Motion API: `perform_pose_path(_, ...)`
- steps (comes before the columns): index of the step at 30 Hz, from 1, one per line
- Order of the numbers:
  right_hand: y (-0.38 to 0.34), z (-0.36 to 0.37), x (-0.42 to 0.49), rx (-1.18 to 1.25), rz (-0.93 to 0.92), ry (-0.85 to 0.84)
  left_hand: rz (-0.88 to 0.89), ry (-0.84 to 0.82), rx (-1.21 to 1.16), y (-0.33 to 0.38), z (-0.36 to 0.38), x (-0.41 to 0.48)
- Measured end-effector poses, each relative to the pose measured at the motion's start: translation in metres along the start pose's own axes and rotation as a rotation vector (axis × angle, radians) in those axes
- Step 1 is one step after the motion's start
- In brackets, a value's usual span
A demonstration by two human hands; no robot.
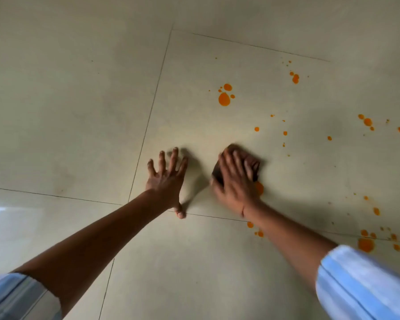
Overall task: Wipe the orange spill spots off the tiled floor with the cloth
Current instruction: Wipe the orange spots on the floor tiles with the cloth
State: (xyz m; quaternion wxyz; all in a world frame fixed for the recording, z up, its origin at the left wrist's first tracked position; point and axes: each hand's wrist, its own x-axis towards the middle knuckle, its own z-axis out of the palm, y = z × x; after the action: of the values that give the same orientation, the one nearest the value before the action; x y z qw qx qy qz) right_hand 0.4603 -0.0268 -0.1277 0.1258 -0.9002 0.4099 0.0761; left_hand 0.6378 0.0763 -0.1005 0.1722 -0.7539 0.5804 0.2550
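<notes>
My right hand presses flat on a dark brown cloth that shows past the fingers and by the thumb; the hand is blurred. An orange spot peeks out just right of that hand. My left hand lies flat on the pale tiled floor, fingers spread, holding nothing. A big orange blob with small drops sits farther ahead. Other orange spots are scattered to the right, under my right forearm, and at the lower right.
Dark grout lines cross the floor between large tiles. A bright window reflection shines on the tile at the left edge. Light blue sleeves cover both upper arms.
</notes>
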Motion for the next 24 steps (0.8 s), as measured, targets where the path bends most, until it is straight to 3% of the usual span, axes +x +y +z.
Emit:
perform_pose_path(3, 0.029, 0.009, -0.073, -0.068, -0.200, -0.065, 0.202, 0.036, 0.117, 0.014, -0.002, 0.002)
perform_pose_path(4, 0.045, 0.006, -0.066, -0.092, -0.166, -0.072, 0.249, 0.009, 0.143, 0.019, -0.003, 0.003)
perform_pose_path(7, 0.069, -0.018, -0.012, -0.055, 0.168, -0.055, 0.264, -0.017, 0.112, 0.036, -0.009, 0.011)
perform_pose_path(9, 0.055, -0.008, -0.027, 0.002, 0.227, -0.004, 0.273, -0.001, 0.018, 0.053, -0.010, 0.015)
perform_pose_path(12, 0.028, 0.020, -0.115, -0.003, -0.003, -0.036, 0.308, 0.010, -0.004, 0.072, -0.005, 0.017)
perform_pose_path(14, 0.050, 0.021, -0.118, -0.010, -0.097, -0.061, 0.298, -0.014, 0.021, 0.075, -0.003, 0.016)
perform_pose_path(18, 0.074, -0.005, -0.045, 0.016, 0.280, 0.021, 0.278, -0.037, 0.055, 0.075, -0.004, 0.018)
perform_pose_path(19, 0.068, 0.002, -0.052, 0.037, 0.295, 0.047, 0.276, -0.039, 0.063, 0.076, -0.005, 0.018)
perform_pose_path(22, 0.045, 0.027, -0.133, 0.033, 0.073, -0.018, 0.252, -0.040, 0.087, 0.080, -0.007, 0.014)
perform_pose_path(24, 0.070, 0.028, -0.154, 0.013, 0.000, -0.006, 0.273, -0.037, 0.114, 0.092, -0.011, 0.011)
